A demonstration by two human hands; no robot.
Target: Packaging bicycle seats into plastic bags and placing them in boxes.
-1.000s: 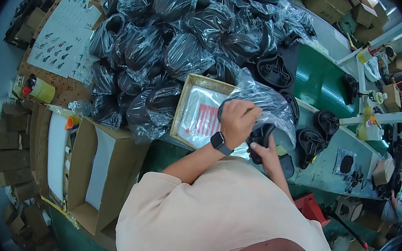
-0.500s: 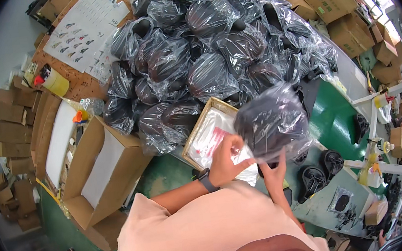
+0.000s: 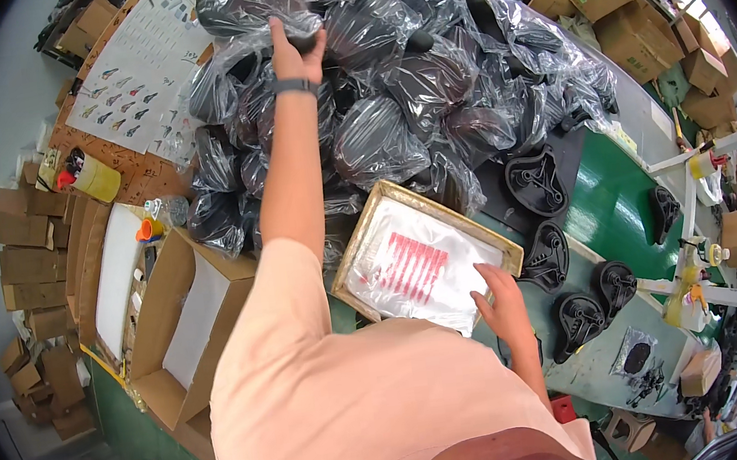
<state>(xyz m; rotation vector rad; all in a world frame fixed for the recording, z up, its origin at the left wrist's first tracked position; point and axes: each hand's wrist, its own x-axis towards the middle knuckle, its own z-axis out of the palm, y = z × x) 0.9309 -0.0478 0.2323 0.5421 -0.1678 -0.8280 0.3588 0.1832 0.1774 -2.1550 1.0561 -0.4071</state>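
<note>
We see the left hand (image 3: 296,53) stretched far out, its grip closed over a bagged black saddle (image 3: 274,11) at the far left top of the heap of bagged saddles (image 3: 426,89). The right hand (image 3: 503,295) is nearer to the stack of clear bags (image 3: 409,271) in the wooden tray (image 3: 360,231) on the green tabletop (image 3: 617,204); its fingers lie flat on the stack's right edge, holding nothing.
</note>
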